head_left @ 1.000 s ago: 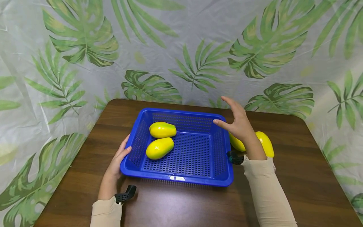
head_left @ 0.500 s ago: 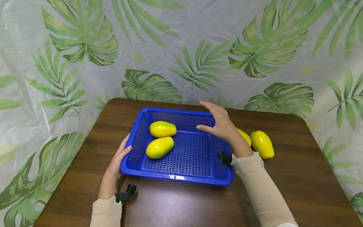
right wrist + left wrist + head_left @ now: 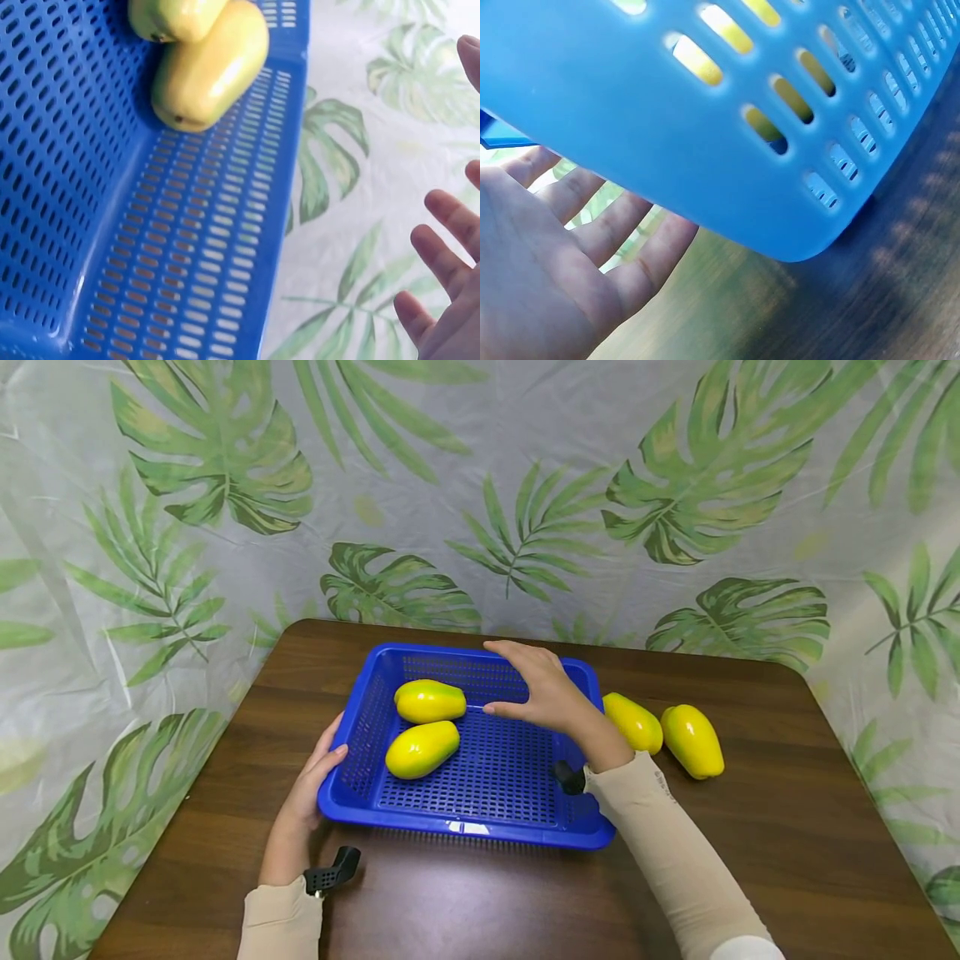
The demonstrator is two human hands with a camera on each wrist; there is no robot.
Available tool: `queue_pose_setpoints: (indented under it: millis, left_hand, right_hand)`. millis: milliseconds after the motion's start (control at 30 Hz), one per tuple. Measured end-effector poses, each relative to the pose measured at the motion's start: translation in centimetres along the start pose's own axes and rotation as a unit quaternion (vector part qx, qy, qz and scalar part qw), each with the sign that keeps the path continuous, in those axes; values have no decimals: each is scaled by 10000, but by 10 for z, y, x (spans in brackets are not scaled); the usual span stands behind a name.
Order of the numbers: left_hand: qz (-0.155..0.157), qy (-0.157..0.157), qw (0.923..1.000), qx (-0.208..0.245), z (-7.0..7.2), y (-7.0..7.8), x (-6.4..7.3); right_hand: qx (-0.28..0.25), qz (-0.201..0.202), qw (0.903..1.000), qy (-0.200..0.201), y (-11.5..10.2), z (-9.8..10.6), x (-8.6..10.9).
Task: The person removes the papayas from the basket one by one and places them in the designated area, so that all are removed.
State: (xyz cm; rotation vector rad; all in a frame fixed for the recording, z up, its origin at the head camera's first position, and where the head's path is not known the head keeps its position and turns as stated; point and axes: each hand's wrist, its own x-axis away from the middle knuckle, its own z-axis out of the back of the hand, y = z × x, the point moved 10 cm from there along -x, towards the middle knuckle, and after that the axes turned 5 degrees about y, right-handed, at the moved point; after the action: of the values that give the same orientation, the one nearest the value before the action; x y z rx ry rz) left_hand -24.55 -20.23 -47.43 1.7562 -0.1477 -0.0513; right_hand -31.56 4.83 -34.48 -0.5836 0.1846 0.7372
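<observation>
A blue plastic basket (image 3: 468, 832) with slotted walls stands on the table. Inside, near its left wall, lie two glossy yellow-green papayas: the rear papaya (image 3: 430, 702) and the front papaya (image 3: 422, 750), close together. My left hand (image 3: 306, 787) holds the basket's left rim, thumb on the edge and the other fingers beneath it; the left wrist view shows those fingers (image 3: 600, 232) passing behind the basket edge. Over the basket's right half hovers my right hand (image 3: 543, 692), thumb and fingers spread apart, nothing in it, pointing toward the papayas. In the right wrist view its fingers (image 3: 446, 259) are spread.
Right of the basket, two more papayas lie on the brown wooden table (image 3: 780, 827): one papaya (image 3: 633, 723) beside the basket wall, another papaya (image 3: 692, 741) farther right. A leaf-print curtain (image 3: 517, 510) hangs behind the table's back edge.
My right hand has moved left, from the basket's right edge to over its inside, uncovering the two papayas on the right. The left hand and basket have stayed put.
</observation>
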Motion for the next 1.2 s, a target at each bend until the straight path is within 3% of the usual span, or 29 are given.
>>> queue_pose_setpoints:
  millis: [700, 1200]
  left_hand:
    - [19, 23, 10000, 33, 1, -1, -1]
    - [12, -93, 9996, 248, -2, -1, 0]
  right_hand:
    - [11, 52, 9967, -806, -15, -58, -15]
    - [54, -74, 9908, -1353, -16, -91, -11]
